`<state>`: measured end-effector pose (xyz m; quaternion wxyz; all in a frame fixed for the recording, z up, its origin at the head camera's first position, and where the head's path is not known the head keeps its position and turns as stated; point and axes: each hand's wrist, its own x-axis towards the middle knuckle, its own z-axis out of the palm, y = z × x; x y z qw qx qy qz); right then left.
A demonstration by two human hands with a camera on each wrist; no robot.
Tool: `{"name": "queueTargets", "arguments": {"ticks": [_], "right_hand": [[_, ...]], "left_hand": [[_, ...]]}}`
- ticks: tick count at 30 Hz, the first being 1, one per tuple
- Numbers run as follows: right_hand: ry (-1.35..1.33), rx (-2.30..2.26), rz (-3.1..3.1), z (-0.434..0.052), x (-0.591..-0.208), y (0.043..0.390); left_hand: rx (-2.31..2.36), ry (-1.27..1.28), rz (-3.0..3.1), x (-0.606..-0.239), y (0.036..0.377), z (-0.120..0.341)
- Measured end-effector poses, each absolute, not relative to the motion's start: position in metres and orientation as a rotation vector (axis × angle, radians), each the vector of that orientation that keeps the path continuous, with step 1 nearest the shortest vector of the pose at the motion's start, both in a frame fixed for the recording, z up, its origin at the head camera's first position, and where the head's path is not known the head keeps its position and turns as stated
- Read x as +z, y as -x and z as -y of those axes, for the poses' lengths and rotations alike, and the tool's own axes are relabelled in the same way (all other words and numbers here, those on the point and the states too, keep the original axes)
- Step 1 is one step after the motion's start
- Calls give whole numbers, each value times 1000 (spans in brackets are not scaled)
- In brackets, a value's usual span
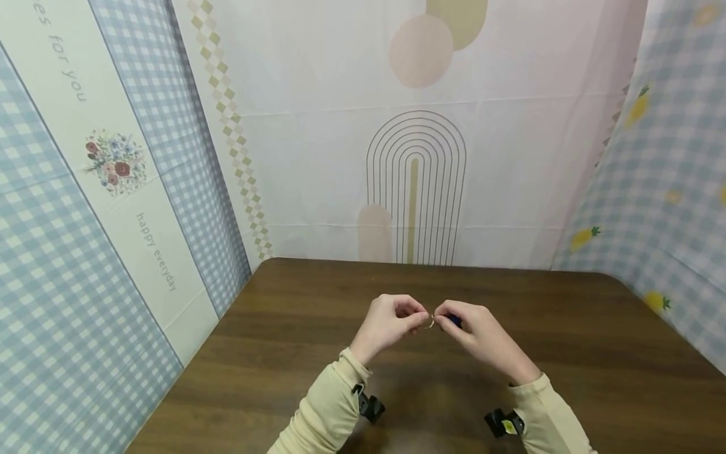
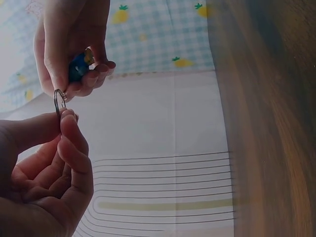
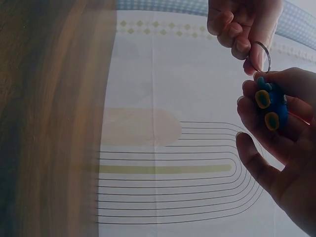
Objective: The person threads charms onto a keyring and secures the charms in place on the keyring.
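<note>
Both hands meet above the middle of a dark wooden table (image 1: pixel 283 353). My left hand (image 1: pixel 391 321) pinches a small metal split ring (image 1: pixel 430 322) between thumb and forefinger; the ring (image 2: pixel 59 101) shows as a thin silver loop in the left wrist view and again (image 3: pixel 260 55) in the right wrist view. My right hand (image 1: pixel 479 334) holds a small blue charm with yellow-orange spots (image 3: pixel 270 106), its top touching the ring. The charm (image 2: pixel 79 66) sits tucked in the curled right fingers, and only a blue edge of the charm (image 1: pixel 454 320) shows from the head.
Patterned cloth walls close in the table: blue gingham with a flower print (image 1: pixel 116 161) on the left, an arch pattern (image 1: pixel 416 189) at the back, pineapple gingham (image 1: pixel 652 189) on the right. Black wrist mounts (image 1: pixel 370 407) sit under both cream sleeves.
</note>
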<state>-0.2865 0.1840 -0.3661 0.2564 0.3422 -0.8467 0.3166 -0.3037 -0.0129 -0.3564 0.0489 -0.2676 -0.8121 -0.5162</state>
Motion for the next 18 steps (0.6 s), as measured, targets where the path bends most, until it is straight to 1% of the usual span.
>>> {"name": "queueTargets", "arguments": {"ticks": [8, 18], "right_hand": [[-943, 855, 2305, -182, -366, 282], [-937, 777, 2315, -179, -363, 276]], "left_hand": [[-1535, 828, 2486, -356, 302, 16], [-1340, 896, 2465, -355, 298, 21]]}}
